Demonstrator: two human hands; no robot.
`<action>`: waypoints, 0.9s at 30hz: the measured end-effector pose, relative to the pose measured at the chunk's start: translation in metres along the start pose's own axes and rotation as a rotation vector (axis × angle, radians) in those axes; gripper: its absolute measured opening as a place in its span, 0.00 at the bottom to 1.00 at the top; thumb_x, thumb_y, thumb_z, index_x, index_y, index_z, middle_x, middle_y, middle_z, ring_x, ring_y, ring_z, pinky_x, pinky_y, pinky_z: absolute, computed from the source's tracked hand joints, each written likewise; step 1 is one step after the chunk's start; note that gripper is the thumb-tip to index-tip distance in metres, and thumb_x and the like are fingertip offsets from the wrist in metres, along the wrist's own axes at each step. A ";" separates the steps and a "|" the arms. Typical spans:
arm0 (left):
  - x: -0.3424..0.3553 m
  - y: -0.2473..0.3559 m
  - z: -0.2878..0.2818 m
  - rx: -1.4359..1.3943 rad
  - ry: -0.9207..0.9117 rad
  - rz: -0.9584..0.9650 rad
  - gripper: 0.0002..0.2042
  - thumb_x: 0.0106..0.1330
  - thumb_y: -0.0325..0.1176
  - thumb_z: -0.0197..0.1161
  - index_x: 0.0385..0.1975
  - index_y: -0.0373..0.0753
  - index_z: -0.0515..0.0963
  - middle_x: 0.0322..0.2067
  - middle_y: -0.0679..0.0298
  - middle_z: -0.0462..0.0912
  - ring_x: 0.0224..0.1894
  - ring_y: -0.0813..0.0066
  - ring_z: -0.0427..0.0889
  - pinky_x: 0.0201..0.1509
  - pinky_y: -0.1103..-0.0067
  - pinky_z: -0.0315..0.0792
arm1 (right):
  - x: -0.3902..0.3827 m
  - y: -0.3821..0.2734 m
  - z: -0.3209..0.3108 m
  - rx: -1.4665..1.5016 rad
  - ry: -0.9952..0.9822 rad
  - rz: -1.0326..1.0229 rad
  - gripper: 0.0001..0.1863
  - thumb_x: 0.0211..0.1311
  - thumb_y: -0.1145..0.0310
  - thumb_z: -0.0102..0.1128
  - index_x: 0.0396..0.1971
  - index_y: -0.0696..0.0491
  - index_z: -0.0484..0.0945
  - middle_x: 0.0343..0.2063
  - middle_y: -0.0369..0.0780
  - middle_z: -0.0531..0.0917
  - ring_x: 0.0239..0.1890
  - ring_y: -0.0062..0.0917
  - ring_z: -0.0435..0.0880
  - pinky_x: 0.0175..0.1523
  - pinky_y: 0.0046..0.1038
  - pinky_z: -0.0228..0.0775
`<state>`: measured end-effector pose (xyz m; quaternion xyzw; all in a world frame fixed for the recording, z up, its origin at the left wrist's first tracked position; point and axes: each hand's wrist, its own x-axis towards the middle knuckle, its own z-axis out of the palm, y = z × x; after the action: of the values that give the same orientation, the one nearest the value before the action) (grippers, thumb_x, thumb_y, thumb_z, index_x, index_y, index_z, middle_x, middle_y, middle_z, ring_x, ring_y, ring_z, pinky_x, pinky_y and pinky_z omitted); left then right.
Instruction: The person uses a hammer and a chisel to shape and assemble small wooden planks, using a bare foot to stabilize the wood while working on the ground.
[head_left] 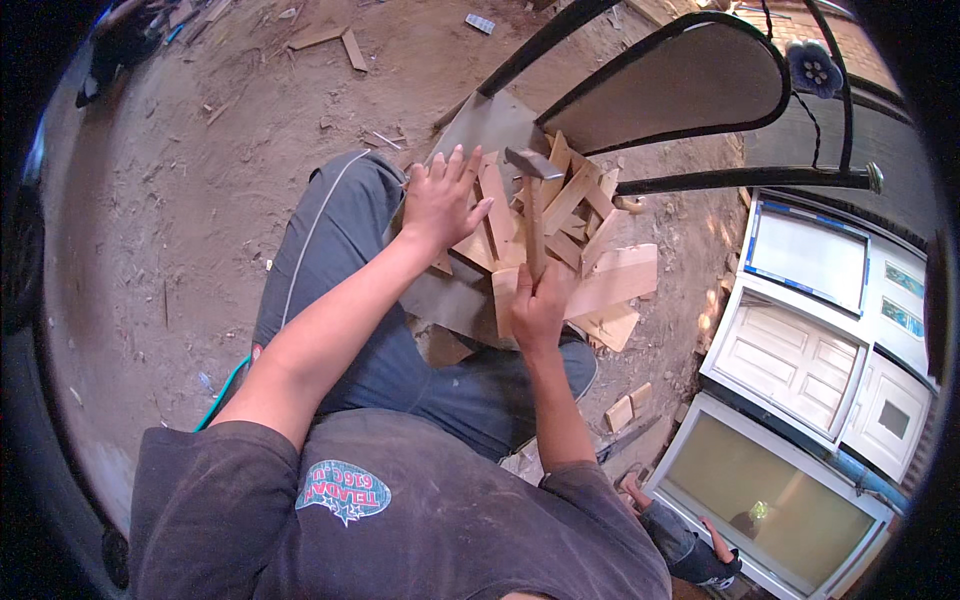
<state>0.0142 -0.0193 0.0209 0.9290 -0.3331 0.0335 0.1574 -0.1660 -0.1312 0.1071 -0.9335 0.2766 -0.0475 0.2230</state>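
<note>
My right hand (540, 312) is closed around the wooden handle of a hammer (534, 215), its metal head raised above a pile of cut wood pieces (575, 205). To the left, my left hand (440, 205) is stretched out with fingers apart, at the pile's left edge. Whether its palm touches the wood is hard to see. Short light-brown boards and strips lie criss-cross, partly on a grey flat surface (450, 300) between my legs. A wider pale board (620, 275) sticks out to the right of my right hand.
A black metal frame with a grey padded panel (680, 90) stands beyond the pile. Wood offcuts (345, 45) and small blocks (628, 408) lie on the dirt ground. White doors and framed panels (790, 360) stand at right. Another person (690, 545) is at the lower right.
</note>
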 end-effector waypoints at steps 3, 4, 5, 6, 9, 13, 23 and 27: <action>0.001 0.004 -0.001 -0.010 0.009 -0.003 0.42 0.70 0.62 0.59 0.79 0.45 0.60 0.70 0.56 0.73 0.66 0.55 0.74 0.65 0.54 0.67 | 0.006 0.012 0.017 -0.203 -0.070 0.033 0.16 0.78 0.55 0.56 0.43 0.55 0.72 0.26 0.52 0.84 0.30 0.55 0.85 0.36 0.55 0.71; 0.001 0.001 -0.001 -0.005 0.012 -0.009 0.42 0.70 0.62 0.59 0.79 0.46 0.60 0.70 0.56 0.73 0.65 0.55 0.74 0.64 0.55 0.67 | 0.006 0.005 0.014 -0.135 -0.028 0.027 0.16 0.78 0.55 0.56 0.42 0.55 0.73 0.26 0.52 0.84 0.30 0.55 0.85 0.36 0.55 0.71; 0.001 0.000 0.000 -0.006 0.002 -0.008 0.42 0.70 0.62 0.59 0.79 0.46 0.61 0.70 0.56 0.72 0.66 0.55 0.74 0.64 0.55 0.67 | 0.004 -0.005 0.005 -0.072 0.012 0.022 0.16 0.78 0.55 0.56 0.42 0.55 0.73 0.25 0.52 0.84 0.30 0.55 0.85 0.35 0.55 0.71; 0.001 -0.002 0.000 -0.007 -0.007 -0.008 0.42 0.70 0.62 0.60 0.79 0.46 0.61 0.71 0.56 0.72 0.66 0.55 0.74 0.64 0.55 0.67 | 0.003 -0.011 0.000 -0.009 0.053 0.018 0.16 0.78 0.55 0.56 0.42 0.54 0.73 0.25 0.52 0.84 0.30 0.55 0.85 0.35 0.55 0.71; 0.001 -0.001 0.000 -0.027 0.000 -0.004 0.41 0.69 0.61 0.60 0.78 0.45 0.61 0.70 0.56 0.72 0.66 0.55 0.73 0.64 0.56 0.68 | 0.000 0.001 0.006 -0.030 0.075 -0.026 0.16 0.78 0.55 0.55 0.41 0.54 0.73 0.25 0.53 0.84 0.30 0.55 0.85 0.35 0.55 0.71; 0.002 0.002 -0.001 -0.032 -0.001 -0.012 0.41 0.69 0.60 0.61 0.77 0.45 0.63 0.70 0.56 0.72 0.67 0.55 0.72 0.65 0.56 0.68 | 0.004 0.012 0.015 -0.180 0.005 0.022 0.16 0.77 0.55 0.57 0.40 0.55 0.74 0.26 0.55 0.83 0.31 0.57 0.84 0.34 0.54 0.71; 0.002 -0.002 -0.001 -0.027 0.037 0.004 0.40 0.69 0.60 0.60 0.77 0.45 0.63 0.69 0.56 0.73 0.65 0.54 0.73 0.63 0.55 0.68 | 0.013 0.007 0.005 -0.148 0.034 0.001 0.14 0.76 0.60 0.59 0.38 0.56 0.75 0.26 0.54 0.81 0.31 0.56 0.82 0.35 0.53 0.70; 0.003 -0.001 -0.001 -0.011 -0.002 0.003 0.41 0.70 0.61 0.59 0.78 0.46 0.61 0.70 0.57 0.73 0.66 0.55 0.72 0.63 0.56 0.68 | 0.013 -0.003 -0.012 -0.070 0.110 -0.044 0.14 0.75 0.60 0.60 0.36 0.56 0.75 0.25 0.53 0.82 0.30 0.54 0.83 0.35 0.52 0.71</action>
<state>0.0168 -0.0203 0.0218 0.9276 -0.3350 0.0307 0.1622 -0.1559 -0.1408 0.1192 -0.9426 0.2696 -0.0939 0.1734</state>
